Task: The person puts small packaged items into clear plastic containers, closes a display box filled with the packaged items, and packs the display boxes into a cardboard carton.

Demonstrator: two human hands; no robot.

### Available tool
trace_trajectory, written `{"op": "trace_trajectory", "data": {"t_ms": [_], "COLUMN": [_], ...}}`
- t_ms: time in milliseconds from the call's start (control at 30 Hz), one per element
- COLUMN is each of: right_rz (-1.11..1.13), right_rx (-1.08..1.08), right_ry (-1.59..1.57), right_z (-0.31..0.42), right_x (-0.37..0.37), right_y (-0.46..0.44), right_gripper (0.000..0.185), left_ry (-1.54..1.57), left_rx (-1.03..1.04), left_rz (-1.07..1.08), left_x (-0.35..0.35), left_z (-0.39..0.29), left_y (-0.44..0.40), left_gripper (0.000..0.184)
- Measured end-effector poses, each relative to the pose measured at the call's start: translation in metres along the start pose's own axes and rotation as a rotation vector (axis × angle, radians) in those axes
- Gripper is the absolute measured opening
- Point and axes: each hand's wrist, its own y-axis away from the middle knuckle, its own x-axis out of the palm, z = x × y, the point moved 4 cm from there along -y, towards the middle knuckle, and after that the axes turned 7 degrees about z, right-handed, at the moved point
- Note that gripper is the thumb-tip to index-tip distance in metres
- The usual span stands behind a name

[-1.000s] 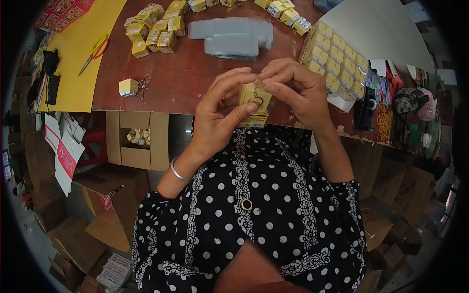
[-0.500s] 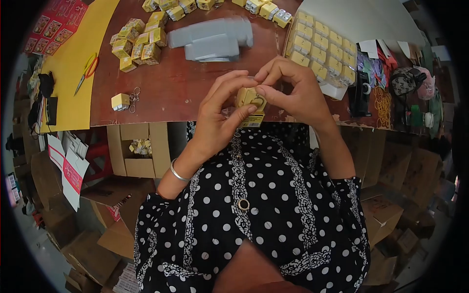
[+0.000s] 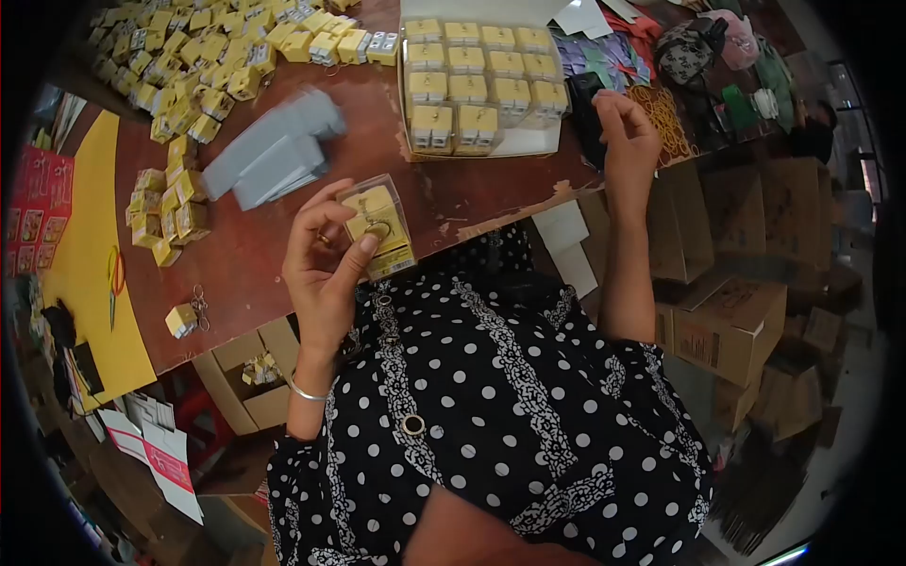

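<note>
A clear plastic box (image 3: 389, 212) with a yellow block and a keyring inside is held between the thumb and fingers of my left hand (image 3: 326, 250), over the table's front edge. My right hand (image 3: 628, 146) is raised to the right near a black object and a bundle of yellow rubber bands (image 3: 665, 123); its fingers are bent together, and what they hold, if anything, is too small to name. Behind the hands stands a carton (image 3: 528, 149) with rows of clear-boxed yellow blocks. One loose yellow block (image 3: 181, 321) with rings lies at the left.
Flat clear plastic sleeves (image 3: 278, 156) lie mid-table, beside stacked small yellow boxes (image 3: 170, 203). A large heap of yellow blocks (image 3: 208, 66) fills the back left. Scissors (image 3: 115, 283) rest on yellow card. An open cardboard box (image 3: 269, 406) stands below the table edge.
The view has turned to the right. My right hand has left the plastic box and moved far right. My left hand still holds the box, now with its clear flap side visible.
</note>
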Motion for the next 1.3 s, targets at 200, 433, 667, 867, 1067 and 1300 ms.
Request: {"op": "trace_trajectory", "data": {"t_ms": [200,433,667,867,1067,1300], "right_rz": [-0.084,0.117,0.166,0.011,0.003,-0.072], "right_rx": [0.023,0.293,0.309,0.396,0.275,0.201], "right_ry": [0.275,0.255,0.074,-0.236,-0.311,-0.123], "right_z": [-0.038,-0.089,-0.108,-0.101,-0.108,-0.114], "right_x": [-0.059,-0.1,-0.103,-0.1,-0.103,-0.099], "right_y": [0.001,-0.013,-0.011,0.015,0.038,0.04], "right_gripper": [0.02,0.023,0.016,0.018,0.018,0.015], "left_ry": [0.06,0.095,0.134,0.129,0.162,0.22], "left_rx": [-0.012,-0.079,-0.087,-0.102,-0.107,-0.103], "left_rz": [0.054,0.166,0.171,0.206,0.239,0.212], "left_x": [0.02,0.034,0.042,0.048,0.06,0.071], "left_z": [0.004,0.018,0.02,0.02,0.027,0.027], "left_y": [-0.007,-0.009,-0.013,-0.019,-0.025,-0.032], "left_gripper": [0.028,0.03,0.031,0.031,0.03,0.029]}}
